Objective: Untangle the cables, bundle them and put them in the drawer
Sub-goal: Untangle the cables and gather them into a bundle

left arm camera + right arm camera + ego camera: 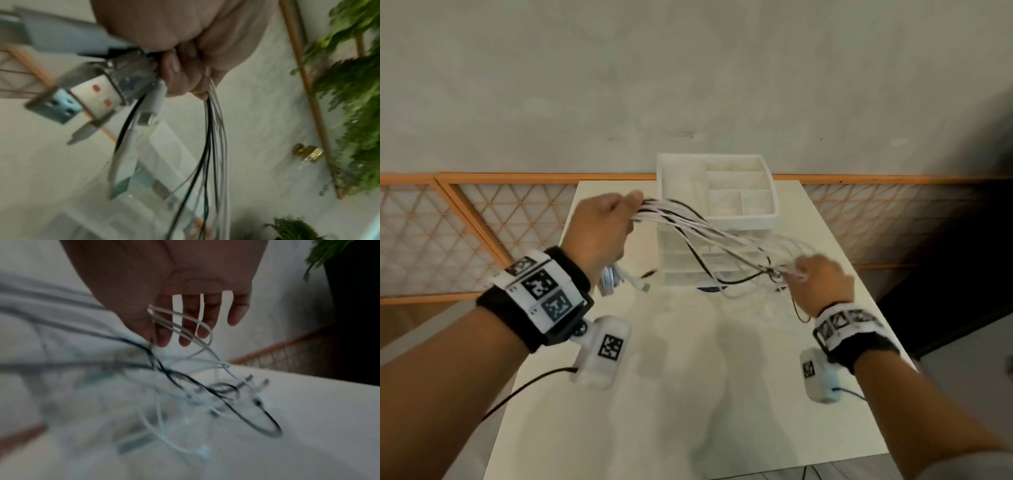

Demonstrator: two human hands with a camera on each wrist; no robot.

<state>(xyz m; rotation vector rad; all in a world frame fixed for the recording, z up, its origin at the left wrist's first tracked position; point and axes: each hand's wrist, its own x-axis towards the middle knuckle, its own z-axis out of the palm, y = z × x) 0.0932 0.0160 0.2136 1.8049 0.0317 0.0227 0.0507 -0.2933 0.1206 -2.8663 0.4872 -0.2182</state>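
Observation:
A bundle of white and black cables (709,233) stretches in the air between my hands, in front of a white drawer organizer (743,219) at the back of the white table (688,394). My left hand (630,212) is raised and grips one end in a fist; in the left wrist view (185,73) several USB plugs (92,91) hang from it. Lower and to the right, my right hand (799,270) pinches the tangled loops between thumb and index finger (154,339), its other fingers straight. Loose ends (246,394) trail onto the table.
The organizer has an open compartment tray on top and clear drawers (688,263) below, which look closed. An orange lattice rail (482,222) runs behind the table. Green plants (359,113) hang on the wall. A dark area (962,257) lies to the right.

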